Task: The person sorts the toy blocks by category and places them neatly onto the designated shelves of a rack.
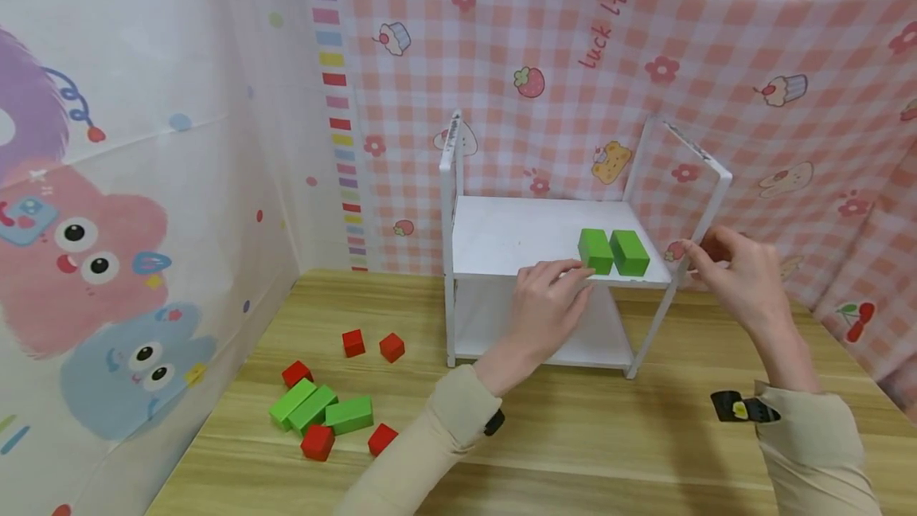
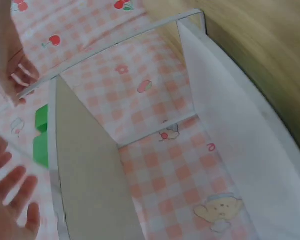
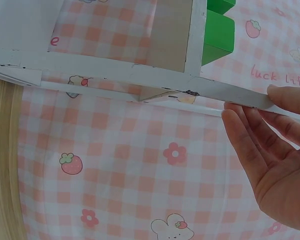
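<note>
Shelf (image 1: pixel 516 236) is gripped at 3 o'clock by right hand (image 1: pixel 745 281); relaxed left hand (image 1: pixel 548 301) is positioned at 8 o'clock from shelved blocks (image 1: pixel 596 252).

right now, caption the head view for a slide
Both hands at a white rack, two green blocks on its upper shelf.

Wood-grain bench (image 1: pixel 559 440), light brown. White two-tier rack (image 1: pixel 530 221) with slim side frames standing on bench, toward far side. Two bright green rectangular blocks (image 1: pixel 630 253) on rack's upper shelf, side by side at right, near front edge. On bench, left of rack: three green rectangular blocks (image 1: pixel 349 415) clustered, five small red cubes (image 1: pixel 318 443) around them, two farther off toward far side.
</note>
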A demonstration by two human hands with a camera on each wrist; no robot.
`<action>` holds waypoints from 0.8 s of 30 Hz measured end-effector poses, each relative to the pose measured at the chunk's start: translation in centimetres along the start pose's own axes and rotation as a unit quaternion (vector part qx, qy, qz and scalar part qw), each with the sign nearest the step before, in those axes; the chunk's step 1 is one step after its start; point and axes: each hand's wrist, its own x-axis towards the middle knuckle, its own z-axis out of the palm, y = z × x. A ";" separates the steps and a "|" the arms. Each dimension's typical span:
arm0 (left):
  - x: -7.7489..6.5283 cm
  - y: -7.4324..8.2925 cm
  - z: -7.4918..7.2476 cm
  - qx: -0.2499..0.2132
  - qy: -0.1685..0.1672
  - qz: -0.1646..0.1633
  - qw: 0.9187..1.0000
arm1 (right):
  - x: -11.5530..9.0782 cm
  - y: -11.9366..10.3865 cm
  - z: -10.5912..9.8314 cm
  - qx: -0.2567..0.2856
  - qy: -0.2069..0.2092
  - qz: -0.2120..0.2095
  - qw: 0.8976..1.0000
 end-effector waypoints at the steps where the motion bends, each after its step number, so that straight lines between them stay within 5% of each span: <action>1: -0.4 -0.3 -0.5 -0.019 -0.005 0.001 1.000 | 0.0 0.0 0.0 0.001 0.000 -0.001 1.000; 8: -3.7 -3.7 -4.2 -0.156 -0.103 -0.043 0.981 | 0.1 0.0 0.1 0.002 0.002 0.000 1.000; 13: -6.7 -6.9 -6.5 -0.198 -0.177 -0.066 0.962 | 0.0 -0.1 0.0 0.002 0.001 0.000 1.000; 19: -9.9 -10.8 -9.6 -0.225 -0.297 -0.126 0.919 | -0.1 0.0 0.0 0.010 -0.001 0.000 1.000; 24: -12.8 -13.9 -11.9 -0.224 -0.356 -0.170 0.891 | 0.0 -0.2 0.1 0.010 0.002 0.004 1.000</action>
